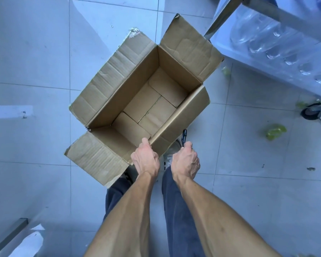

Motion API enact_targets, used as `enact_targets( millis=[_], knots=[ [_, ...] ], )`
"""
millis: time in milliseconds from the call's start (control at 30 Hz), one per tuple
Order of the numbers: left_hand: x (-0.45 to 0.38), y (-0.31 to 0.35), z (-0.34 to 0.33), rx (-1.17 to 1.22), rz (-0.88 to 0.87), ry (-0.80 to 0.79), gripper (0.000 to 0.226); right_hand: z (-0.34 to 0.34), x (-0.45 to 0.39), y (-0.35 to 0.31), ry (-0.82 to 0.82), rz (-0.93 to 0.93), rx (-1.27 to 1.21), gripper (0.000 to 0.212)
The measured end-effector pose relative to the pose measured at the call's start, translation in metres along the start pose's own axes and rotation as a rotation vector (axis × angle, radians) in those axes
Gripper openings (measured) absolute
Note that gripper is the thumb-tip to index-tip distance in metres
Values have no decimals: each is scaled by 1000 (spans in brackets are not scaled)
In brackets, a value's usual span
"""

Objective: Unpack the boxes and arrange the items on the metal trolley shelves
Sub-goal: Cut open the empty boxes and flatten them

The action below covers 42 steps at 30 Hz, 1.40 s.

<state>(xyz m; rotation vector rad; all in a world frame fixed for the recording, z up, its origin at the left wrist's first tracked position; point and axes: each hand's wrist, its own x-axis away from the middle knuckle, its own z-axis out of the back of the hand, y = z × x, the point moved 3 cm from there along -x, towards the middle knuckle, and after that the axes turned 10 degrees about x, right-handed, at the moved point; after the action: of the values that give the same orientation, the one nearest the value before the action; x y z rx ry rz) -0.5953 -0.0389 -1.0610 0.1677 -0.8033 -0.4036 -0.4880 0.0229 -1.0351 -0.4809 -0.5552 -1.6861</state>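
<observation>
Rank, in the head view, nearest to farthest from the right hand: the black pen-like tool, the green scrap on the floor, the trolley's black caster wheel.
From the right hand:
1. Black pen-like tool, gripped in that hand.
2. Green scrap, on the floor tiles to the right.
3. Black caster wheel, far right under the metal trolley.

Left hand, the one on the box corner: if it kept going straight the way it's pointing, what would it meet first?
The left hand already grips the cardboard box at its near corner. Going straight on, it would probably enter the open, empty box and meet its bottom; depth is unclear.
</observation>
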Motion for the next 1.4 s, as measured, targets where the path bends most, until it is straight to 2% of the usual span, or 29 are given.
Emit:
enact_targets(
  millis=[100,167,300,400,533,667,800,867,1000,1067,1133,1167,1267,1333,1400],
  knots=[
    [1,10,26,220,6,309,9,11,1,0,68,-11,-59,14],
    [-7,19,52,409,94,478,15,21,2,-2,124,-10,-95,12],
    [-24,18,115,664,523,636,28,47,13,-15,172,-17,-165,16],
    [-22,3,141,765,757,648,34,71,21,-36,257,-26,-234,29],
    [-27,-18,148,897,827,640,35,93,14,-68,213,-54,-329,27],
    [-38,-39,149,875,877,542,38,92,14,-100,118,103,-346,16],
    [-38,-56,151,681,768,534,37,62,22,-134,-173,97,-378,16],
    [-38,-65,156,651,713,542,34,48,37,-155,-255,155,-390,18],
    [-43,-72,161,639,654,416,45,34,55,-168,-196,73,-393,12],
    [-48,-77,156,598,656,320,56,30,52,-163,-145,58,-321,16],
    [-53,-80,152,461,618,326,63,27,47,-156,-127,95,-198,21],
    [-54,-79,149,363,535,395,64,24,43,-152,-126,110,-153,23],
    [-53,-55,139,199,110,555,62,13,27,-144,-128,105,-107,25],
    [-56,-36,132,189,-65,553,54,7,17,-143,-143,89,-92,25],
    [-63,-19,127,150,-160,469,40,7,6,-142,-142,45,-135,22]
  ],
)
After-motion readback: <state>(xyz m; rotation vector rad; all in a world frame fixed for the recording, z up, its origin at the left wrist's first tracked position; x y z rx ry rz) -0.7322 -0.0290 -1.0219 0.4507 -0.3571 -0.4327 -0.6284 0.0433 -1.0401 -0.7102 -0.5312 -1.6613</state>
